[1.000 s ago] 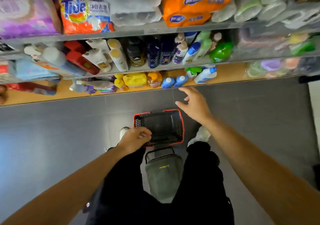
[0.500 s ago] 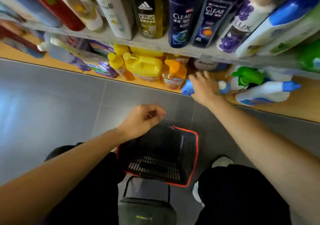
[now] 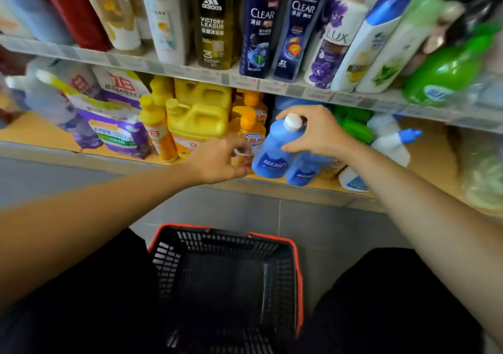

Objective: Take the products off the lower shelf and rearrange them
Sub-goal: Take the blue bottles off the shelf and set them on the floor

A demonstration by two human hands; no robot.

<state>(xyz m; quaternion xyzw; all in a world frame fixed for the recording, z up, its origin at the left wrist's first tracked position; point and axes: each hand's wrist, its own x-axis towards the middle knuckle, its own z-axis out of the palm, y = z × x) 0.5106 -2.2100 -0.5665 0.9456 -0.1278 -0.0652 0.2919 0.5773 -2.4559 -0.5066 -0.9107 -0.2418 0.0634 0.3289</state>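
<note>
At the shelf edge (image 3: 109,159), right hand (image 3: 318,133) grips blue bottle (image 3: 272,152); left hand (image 3: 217,160) unclear, blurred.

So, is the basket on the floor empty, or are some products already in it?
Empty, as far as it shows: the basket has only its bare black mesh bottom and walls in view. Its near edge is cut off.

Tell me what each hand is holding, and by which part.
Right hand grips the blue bottle at its shoulder, below the white cap. Left hand is by the orange bottle; a hold there cannot be told.
</note>
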